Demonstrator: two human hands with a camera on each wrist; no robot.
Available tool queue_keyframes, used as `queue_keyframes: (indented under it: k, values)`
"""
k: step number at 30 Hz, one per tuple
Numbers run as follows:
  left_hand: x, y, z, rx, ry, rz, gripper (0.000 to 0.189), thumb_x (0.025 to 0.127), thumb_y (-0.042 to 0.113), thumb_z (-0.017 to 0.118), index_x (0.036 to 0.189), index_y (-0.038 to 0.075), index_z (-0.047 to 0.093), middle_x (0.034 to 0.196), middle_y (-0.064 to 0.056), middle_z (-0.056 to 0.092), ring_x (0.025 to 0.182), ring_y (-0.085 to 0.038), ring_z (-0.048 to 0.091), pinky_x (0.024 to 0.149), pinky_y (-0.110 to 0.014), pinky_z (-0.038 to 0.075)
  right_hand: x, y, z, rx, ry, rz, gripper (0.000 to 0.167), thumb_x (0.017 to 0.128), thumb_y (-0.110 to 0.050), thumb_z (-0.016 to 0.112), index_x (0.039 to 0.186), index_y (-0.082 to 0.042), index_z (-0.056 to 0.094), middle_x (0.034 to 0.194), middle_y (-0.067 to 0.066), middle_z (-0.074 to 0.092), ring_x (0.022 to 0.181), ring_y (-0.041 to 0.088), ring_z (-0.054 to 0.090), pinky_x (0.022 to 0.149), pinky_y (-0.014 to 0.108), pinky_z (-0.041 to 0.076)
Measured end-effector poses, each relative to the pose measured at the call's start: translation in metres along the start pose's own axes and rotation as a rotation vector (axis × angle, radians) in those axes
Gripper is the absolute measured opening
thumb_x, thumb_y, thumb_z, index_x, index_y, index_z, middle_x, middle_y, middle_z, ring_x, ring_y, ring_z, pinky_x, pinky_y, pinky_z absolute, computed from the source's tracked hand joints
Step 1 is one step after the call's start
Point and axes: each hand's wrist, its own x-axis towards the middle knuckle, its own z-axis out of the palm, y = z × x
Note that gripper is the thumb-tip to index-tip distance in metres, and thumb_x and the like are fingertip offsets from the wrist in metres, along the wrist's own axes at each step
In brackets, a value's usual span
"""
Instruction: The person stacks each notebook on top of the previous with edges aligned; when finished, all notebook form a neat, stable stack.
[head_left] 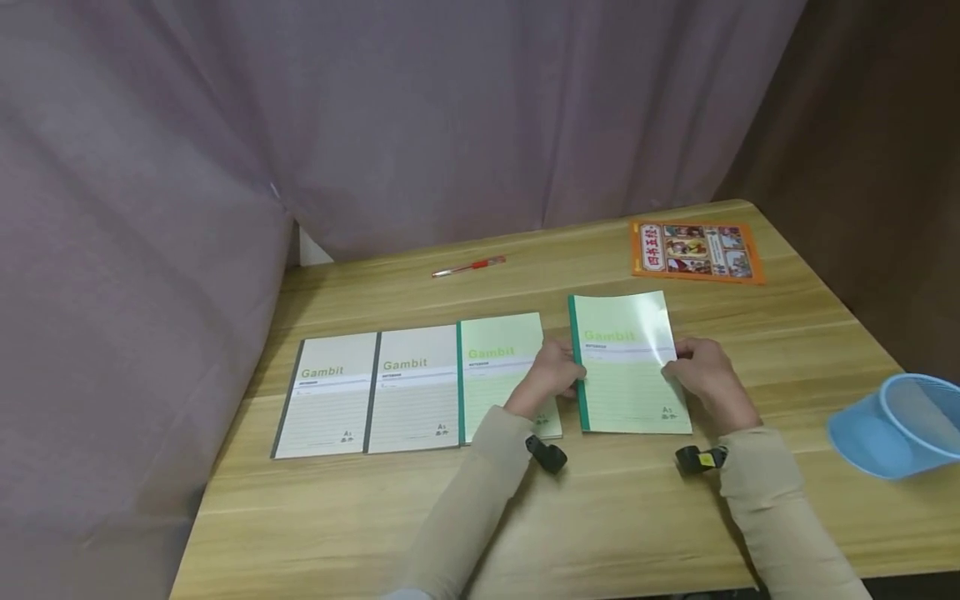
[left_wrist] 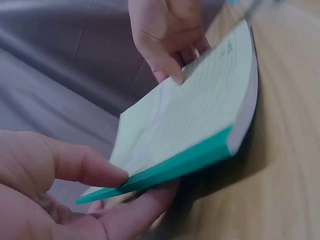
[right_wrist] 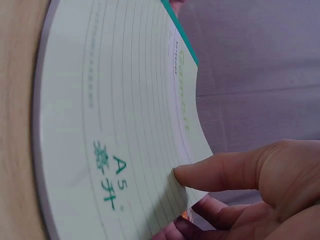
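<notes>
Both hands hold a light green notebook (head_left: pixel 626 392) with a dark green spine, its cover bowed slightly. My left hand (head_left: pixel 553 372) pinches the spine side, thumb on top and fingers beneath, as the left wrist view shows. On the opposite edge, my right hand (head_left: pixel 705 371) grips with its thumb (right_wrist: pixel 220 170) on the cover and its fingers behind. The notebook's spine side is raised off the wood in the left wrist view. Left of it lies another green notebook (head_left: pixel 498 400), partly covered by the left hand, beside two white notebooks (head_left: pixel 412 400) with grey spines in a row.
A red pen (head_left: pixel 469 267) lies toward the table's back edge. The orange picture book (head_left: pixel 697 252) is at the back right. At the right, a blue plastic container (head_left: pixel 873 437) lies tilted on the wooden table (head_left: pixel 600 517). Grey curtains (head_left: pixel 420 125) hang behind.
</notes>
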Motion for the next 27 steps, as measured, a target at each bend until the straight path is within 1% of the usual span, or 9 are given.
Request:
queue_keyframes:
  k: [2,5,9,10,12,16,18,21,27]
  values:
    - [0.002,-0.001,0.002,-0.069,-0.013,-0.017,0.032,0.088,-0.013,0.055,0.117,-0.005,0.066,0.082,-0.009,0.069,0.065,-0.018,0.061,0.066,-0.036,0.06,0.0,-0.001,-0.001,0.001,0.003,-0.012,0.054,0.086,0.001,0.056,0.134,0.022,0.043,0.124,0.037,0.048,0.107,0.043,0.048,0.083,0.043,0.046]
    - [0.005,-0.002,0.005,-0.136,0.003,-0.045,0.038,0.089,-0.013,0.052,0.126,-0.007,0.054,0.092,-0.01,0.065,0.072,-0.02,0.062,0.067,-0.036,0.058,-0.001,-0.002,-0.002,-0.005,0.006,-0.021,0.054,0.087,0.0,0.057,0.134,0.022,0.043,0.123,0.035,0.049,0.105,0.04,0.049,0.078,0.038,0.047]
    - [0.006,-0.003,0.007,-0.178,0.048,-0.068,0.053,0.087,-0.015,0.049,0.139,-0.006,0.037,0.105,-0.011,0.058,0.082,-0.023,0.061,0.068,-0.036,0.054,0.001,-0.003,-0.001,-0.009,0.014,-0.04,0.053,0.088,-0.001,0.058,0.134,0.022,0.043,0.119,0.033,0.052,0.1,0.036,0.052,0.071,0.03,0.047]
    - [0.006,-0.003,0.007,-0.188,0.056,-0.071,0.056,0.086,-0.016,0.048,0.139,-0.006,0.036,0.107,-0.011,0.059,0.083,-0.024,0.061,0.068,-0.036,0.055,0.0,-0.004,0.0,-0.003,0.011,-0.044,0.056,0.089,-0.001,0.057,0.136,0.022,0.04,0.121,0.035,0.051,0.103,0.038,0.052,0.073,0.032,0.048]
    - [0.004,-0.003,0.006,-0.195,0.065,-0.071,0.058,0.085,-0.017,0.048,0.141,-0.006,0.035,0.109,-0.012,0.06,0.084,-0.024,0.062,0.068,-0.036,0.055,0.0,-0.005,0.001,0.011,0.011,-0.052,0.059,0.09,0.0,0.056,0.14,0.022,0.035,0.125,0.038,0.05,0.107,0.041,0.053,0.075,0.033,0.05]
    - [0.002,-0.001,0.002,-0.229,0.062,-0.07,0.057,0.084,-0.017,0.05,0.14,-0.006,0.038,0.109,-0.012,0.064,0.081,-0.024,0.064,0.066,-0.035,0.055,-0.001,-0.007,-0.001,0.007,0.025,-0.113,0.06,0.088,0.004,0.056,0.141,0.023,0.034,0.125,0.039,0.052,0.102,0.038,0.057,0.073,0.03,0.052]
    - [0.002,-0.001,0.0,-0.243,0.054,-0.067,0.058,0.084,-0.015,0.051,0.14,-0.005,0.039,0.109,-0.011,0.064,0.079,-0.024,0.064,0.066,-0.034,0.055,-0.001,-0.007,-0.004,-0.007,0.044,-0.166,0.057,0.087,0.005,0.057,0.137,0.025,0.039,0.118,0.036,0.056,0.093,0.029,0.057,0.065,0.023,0.049]
    - [-0.001,0.002,-0.005,-0.259,0.028,-0.055,0.061,0.084,-0.014,0.051,0.143,-0.005,0.038,0.108,-0.011,0.063,0.078,-0.024,0.064,0.068,-0.035,0.055,-0.002,-0.007,-0.006,-0.013,0.058,-0.218,0.054,0.087,0.003,0.057,0.136,0.023,0.043,0.114,0.03,0.058,0.088,0.021,0.054,0.065,0.021,0.048]
    - [-0.008,0.006,-0.018,-0.262,-0.026,0.002,0.065,0.083,-0.016,0.05,0.145,-0.002,0.037,0.099,-0.012,0.063,0.071,-0.025,0.064,0.063,-0.033,0.055,-0.007,-0.01,-0.009,0.066,0.007,-0.22,0.054,0.09,0.001,0.056,0.139,0.018,0.042,0.103,0.021,0.058,0.074,0.014,0.055,0.06,0.027,0.052]
